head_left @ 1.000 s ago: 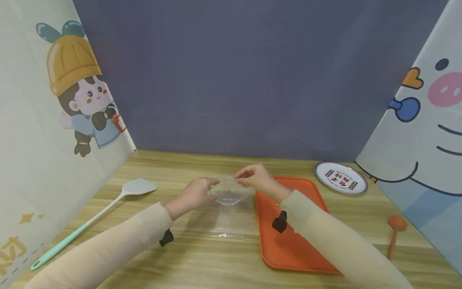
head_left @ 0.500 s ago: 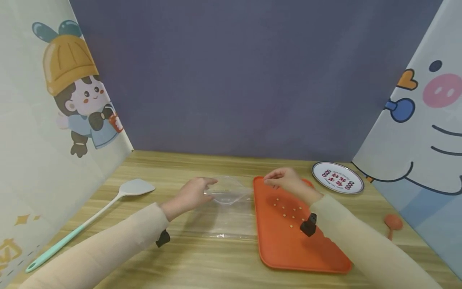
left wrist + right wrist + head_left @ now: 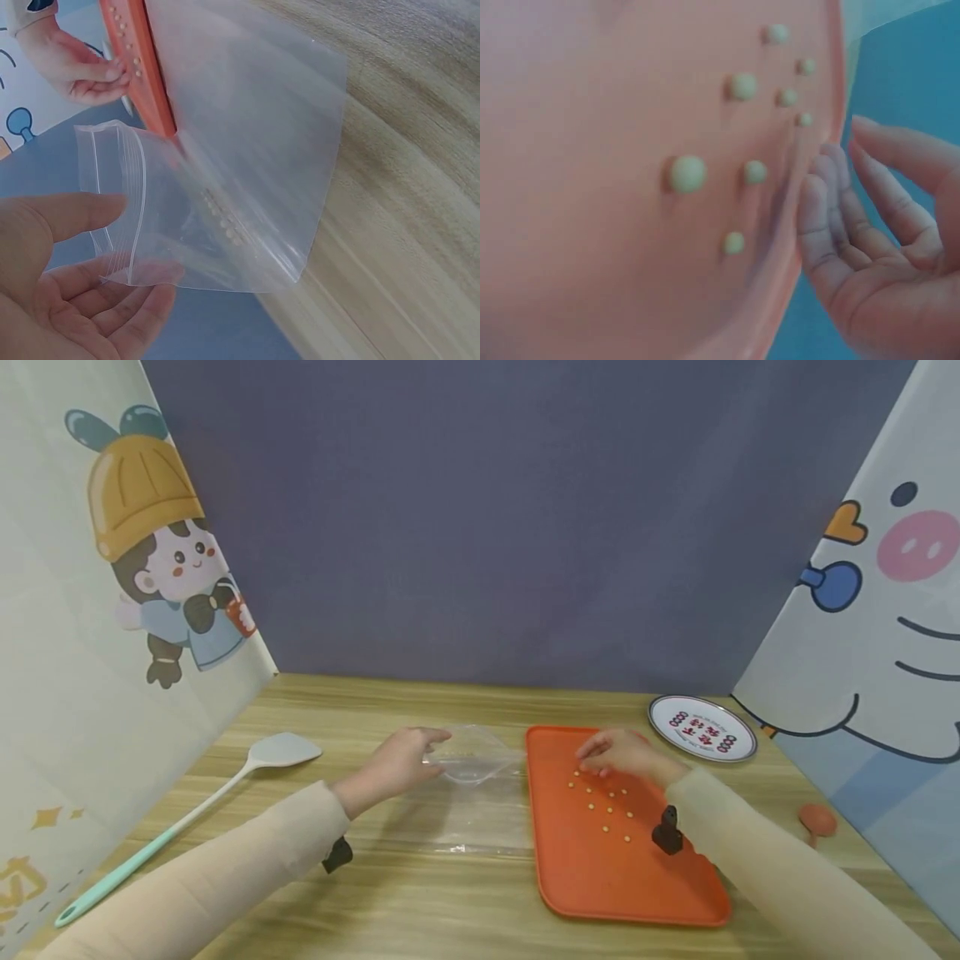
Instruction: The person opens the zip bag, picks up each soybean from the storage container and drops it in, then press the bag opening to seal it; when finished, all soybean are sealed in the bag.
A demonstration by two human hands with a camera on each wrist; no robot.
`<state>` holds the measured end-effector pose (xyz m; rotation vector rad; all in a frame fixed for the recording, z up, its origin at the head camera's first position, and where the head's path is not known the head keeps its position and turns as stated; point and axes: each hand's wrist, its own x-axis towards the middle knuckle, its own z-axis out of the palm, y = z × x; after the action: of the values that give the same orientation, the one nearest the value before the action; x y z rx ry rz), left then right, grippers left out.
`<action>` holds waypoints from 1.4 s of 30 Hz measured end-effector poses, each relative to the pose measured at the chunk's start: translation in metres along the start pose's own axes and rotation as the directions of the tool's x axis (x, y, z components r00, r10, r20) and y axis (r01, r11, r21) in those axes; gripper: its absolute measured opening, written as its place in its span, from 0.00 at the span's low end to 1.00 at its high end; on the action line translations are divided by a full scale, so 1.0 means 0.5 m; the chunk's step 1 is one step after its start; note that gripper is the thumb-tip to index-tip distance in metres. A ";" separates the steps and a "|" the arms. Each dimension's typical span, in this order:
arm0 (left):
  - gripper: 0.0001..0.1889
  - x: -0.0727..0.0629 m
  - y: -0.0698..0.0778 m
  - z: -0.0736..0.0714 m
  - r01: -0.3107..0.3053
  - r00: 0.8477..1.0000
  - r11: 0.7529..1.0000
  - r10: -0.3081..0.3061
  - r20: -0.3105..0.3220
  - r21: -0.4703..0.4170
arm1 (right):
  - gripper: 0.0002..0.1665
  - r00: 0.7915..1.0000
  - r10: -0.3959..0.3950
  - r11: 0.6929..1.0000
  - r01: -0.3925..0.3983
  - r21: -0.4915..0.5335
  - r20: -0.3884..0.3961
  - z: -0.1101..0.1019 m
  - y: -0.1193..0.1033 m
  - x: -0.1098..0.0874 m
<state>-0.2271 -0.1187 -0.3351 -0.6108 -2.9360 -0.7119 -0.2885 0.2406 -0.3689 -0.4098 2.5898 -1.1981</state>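
Left hand (image 3: 401, 764) gripped zip-lock bag (image 3: 225, 165); right hand (image 3: 621, 753), fingers loose over orange tray (image 3: 600, 885), apparently collecting pellets (image 3: 687, 174), next needed precise pinch

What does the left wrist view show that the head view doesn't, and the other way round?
Only the left wrist view: the palm side of the left hand, and, clearly, the ridged zip lines near the mouth of the bag.

Only the head view: the spatula and the spoon.

Both: the left hand holding the clear bag, the right hand, the orange tray, small pale balls on it, and the wooden table.
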 end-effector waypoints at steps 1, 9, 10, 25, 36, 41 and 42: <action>0.28 0.000 0.000 0.001 0.001 1.000 1.000 -0.001 0.000 0.000 | 0.15 1.000 0.015 1.000 -0.015 -0.001 0.016 0.001 0.003 0.000; 0.27 0.001 0.001 0.004 -0.010 1.000 1.000 0.010 0.004 -0.012 | 0.14 0.999 0.025 0.999 -0.024 -0.031 0.036 0.017 0.011 0.003; 0.27 0.001 0.001 0.004 -0.012 1.000 1.000 0.012 0.003 -0.011 | 0.14 0.999 0.020 0.999 -0.018 -0.043 0.034 0.019 0.009 0.003; 0.27 -0.004 -0.003 0.005 -0.024 1.000 1.000 0.024 -0.011 -0.002 | 0.11 0.999 0.041 0.999 -0.041 -0.010 -0.005 0.020 0.017 0.016; 0.27 0.001 -0.006 0.011 -0.018 1.000 1.000 0.018 -0.020 0.011 | 0.17 0.997 0.040 0.995 -0.033 0.099 -0.069 -0.002 -0.014 -0.005; 0.27 0.005 -0.007 0.012 -0.012 1.000 1.000 0.012 -0.018 0.016 | 0.19 0.996 0.024 0.988 -0.011 0.157 -0.082 -0.010 -0.043 -0.002; 0.27 0.005 -0.007 0.012 -0.014 1.000 1.000 0.015 -0.017 0.018 | 0.20 0.996 0.018 0.986 -0.004 0.169 -0.082 -0.011 -0.050 -0.002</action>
<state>-0.2308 -0.1180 -0.3417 -0.6206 -2.9155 -0.6850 -0.2859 0.2293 -0.3463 -0.3160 2.5282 -1.4469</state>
